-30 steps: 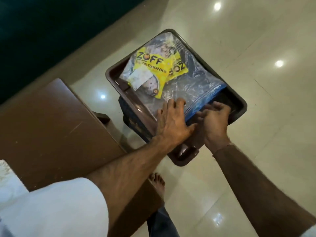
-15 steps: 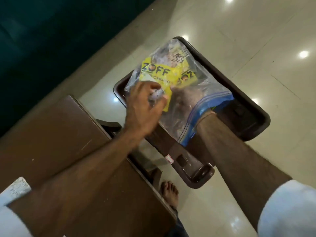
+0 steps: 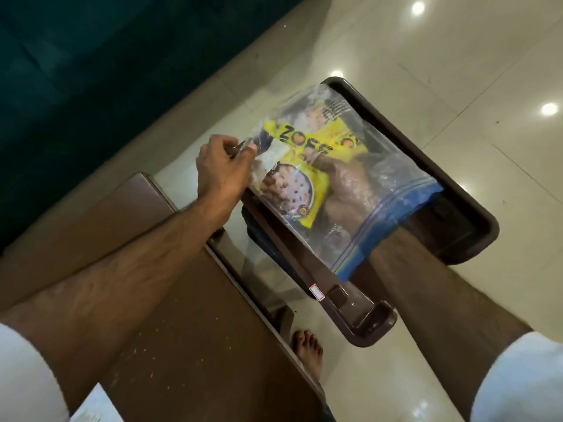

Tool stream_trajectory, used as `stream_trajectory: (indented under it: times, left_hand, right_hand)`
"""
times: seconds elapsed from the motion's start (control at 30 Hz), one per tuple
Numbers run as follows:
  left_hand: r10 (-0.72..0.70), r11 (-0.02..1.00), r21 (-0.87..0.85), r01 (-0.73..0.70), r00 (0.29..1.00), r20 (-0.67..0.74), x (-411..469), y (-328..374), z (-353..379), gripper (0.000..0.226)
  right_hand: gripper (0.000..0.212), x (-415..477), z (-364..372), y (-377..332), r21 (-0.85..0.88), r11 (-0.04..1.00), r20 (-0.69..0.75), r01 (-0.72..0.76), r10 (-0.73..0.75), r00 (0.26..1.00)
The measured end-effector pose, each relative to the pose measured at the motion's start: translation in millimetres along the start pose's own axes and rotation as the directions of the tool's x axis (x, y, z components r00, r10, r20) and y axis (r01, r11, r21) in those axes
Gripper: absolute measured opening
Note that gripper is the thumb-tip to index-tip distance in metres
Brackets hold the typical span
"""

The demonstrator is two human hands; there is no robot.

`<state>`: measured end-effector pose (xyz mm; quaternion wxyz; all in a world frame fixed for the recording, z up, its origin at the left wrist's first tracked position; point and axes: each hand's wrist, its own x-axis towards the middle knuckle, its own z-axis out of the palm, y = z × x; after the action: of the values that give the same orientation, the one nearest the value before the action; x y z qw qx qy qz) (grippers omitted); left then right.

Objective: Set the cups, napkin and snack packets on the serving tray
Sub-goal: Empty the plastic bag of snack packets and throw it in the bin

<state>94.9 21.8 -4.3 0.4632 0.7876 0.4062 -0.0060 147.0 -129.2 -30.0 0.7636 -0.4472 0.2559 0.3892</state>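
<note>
the clear zip bag [image 3: 359,190] covers most of the brown tray [image 3: 451,184], so your only bare tray floor lies at 4 o'clock of the bag, by the right rim. your right hand [image 3: 344,181] fills the bag's mouth. your left hand [image 3: 222,169] blocks the bag's 9 o'clock corner. the brown table [image 3: 170,300] crowds the tray's 8 o'clock side; the floor [image 3: 457,56] at 12 to 2 o'clock lies open.

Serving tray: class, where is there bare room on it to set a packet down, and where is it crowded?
Bare floor of the serving tray shows at its right end, past the blue zip edge of the plastic bag, and at the near handle end. The middle and far end are crowded: the bag, with the right hand inside.
</note>
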Motion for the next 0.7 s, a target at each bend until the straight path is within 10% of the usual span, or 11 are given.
stream_trajectory:
  times: [0.1, 0.27, 0.43, 0.6, 0.7]
  left_hand:
    - [-0.190, 0.933, -0.278, 0.230, 0.968, 0.162, 8.7, -17.6, -9.9, 0.036]
    - [-0.346, 0.717, -0.596, 0.361, 0.927, 0.145, 25.1, -30.1, -29.6, 0.045]
    - [-0.426, 0.612, -0.707, 0.353, 0.901, 0.082, 24.7, -49.9, -54.1, 0.047]
    - [-0.431, 0.431, -0.722, 0.541, 0.827, 0.362, -10.0, -60.7, -37.7, 0.069]
    - [-0.421, 0.437, -0.691, 0.575, 0.810, 0.408, -26.2, -66.0, -19.1, 0.019]
  right_hand:
    - [0.065, -15.5, -8.6, 1.3, 0.099, 0.985, 0.146, -0.140, 0.125, 0.981]
    - [0.019, -34.1, -37.8, -1.7, -0.078, 0.996, 0.102, -0.033, 0.041, 0.994]
    - [0.055, -66.0, -89.8, 8.5, -0.150, 0.982, 0.007, -0.113, 0.115, 0.993]
    - [0.044, -76.4, -116.2, 23.0, -0.086, 0.992, -0.096, -0.092, 0.084, 0.992]
    - [0.045, -76.8, -112.2, 30.4, 0.002, 0.995, -0.142, -0.098, 0.097, 0.985]
